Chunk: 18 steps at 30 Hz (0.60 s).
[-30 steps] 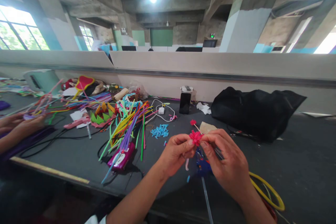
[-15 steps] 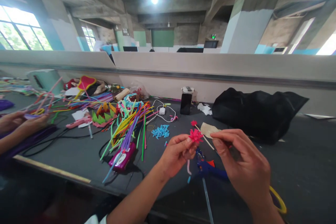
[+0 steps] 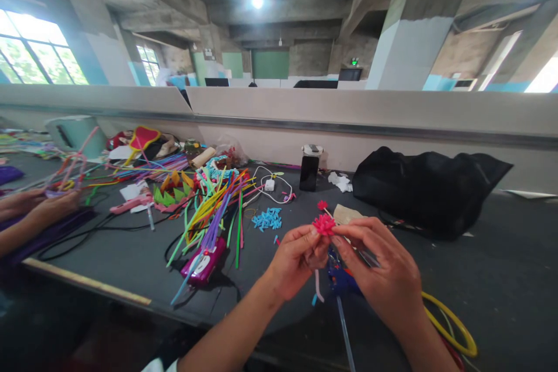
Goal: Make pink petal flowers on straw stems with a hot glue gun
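Observation:
A bright pink pipe-cleaner flower (image 3: 324, 224) is pinched between the thumb and fingers of my left hand (image 3: 299, 258). At the flower's right edge, the thumb and fingertips of my right hand (image 3: 386, 270) close on a petal. A pale pink strip (image 3: 318, 286) shows below my left fingers; whether it joins the flower I cannot tell. Just behind is a smaller red-pink flower (image 3: 322, 205) on a thin stick. Beneath my right hand lies a blue glue gun (image 3: 342, 280), partly hidden, with a clear glue stick (image 3: 345, 331) pointing toward me.
Short blue pieces (image 3: 267, 219) lie left of my hands, near a heap of coloured pipe cleaners (image 3: 213, 203) and a purple box (image 3: 204, 264). A phone (image 3: 309, 172) stands behind; a black bag (image 3: 422, 189) sits right. At far left, another person's hands (image 3: 47, 209) work.
My right hand has moved left and its fingertips now meet the pink flower. More of the yellow loop at the right is uncovered. My left hand stays nearly in place.

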Tool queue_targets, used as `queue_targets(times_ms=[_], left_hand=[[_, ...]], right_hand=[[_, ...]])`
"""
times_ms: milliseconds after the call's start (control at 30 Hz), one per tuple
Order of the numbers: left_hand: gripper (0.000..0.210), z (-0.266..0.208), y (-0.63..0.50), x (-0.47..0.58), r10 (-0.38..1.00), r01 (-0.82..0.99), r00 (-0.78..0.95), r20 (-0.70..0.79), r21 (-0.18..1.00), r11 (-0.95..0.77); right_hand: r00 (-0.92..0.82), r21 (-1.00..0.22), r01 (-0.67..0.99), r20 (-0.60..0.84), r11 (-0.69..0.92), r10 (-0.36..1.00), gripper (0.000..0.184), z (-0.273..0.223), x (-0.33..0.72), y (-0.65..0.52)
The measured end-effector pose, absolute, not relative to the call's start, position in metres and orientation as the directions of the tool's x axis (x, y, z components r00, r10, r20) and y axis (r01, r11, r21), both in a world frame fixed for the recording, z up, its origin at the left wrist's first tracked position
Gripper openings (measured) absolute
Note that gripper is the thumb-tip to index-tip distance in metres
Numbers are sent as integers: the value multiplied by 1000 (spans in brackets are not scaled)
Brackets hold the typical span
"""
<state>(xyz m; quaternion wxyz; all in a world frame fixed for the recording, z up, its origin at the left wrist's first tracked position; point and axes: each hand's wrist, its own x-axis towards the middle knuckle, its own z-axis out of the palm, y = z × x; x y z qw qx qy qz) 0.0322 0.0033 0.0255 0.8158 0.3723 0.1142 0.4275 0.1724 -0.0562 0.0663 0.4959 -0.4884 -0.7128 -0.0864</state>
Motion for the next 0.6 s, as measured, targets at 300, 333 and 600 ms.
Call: queue_targets(times_ms=[300,333,600], left_hand=[[25,26,0,36,779,-621,616,117,681,388],[25,26,0,37,784,-624,610,115,680,385],[25,25,-1,37,807,-604,583,91,713,356]], right_hand=[[-48,-346,777,800,526,598,7,62,173,-52],[-54,-343,776,801,530,597,6,61,173,-52],[-96,-267,823,805,502,586,8,58,175,-50]])
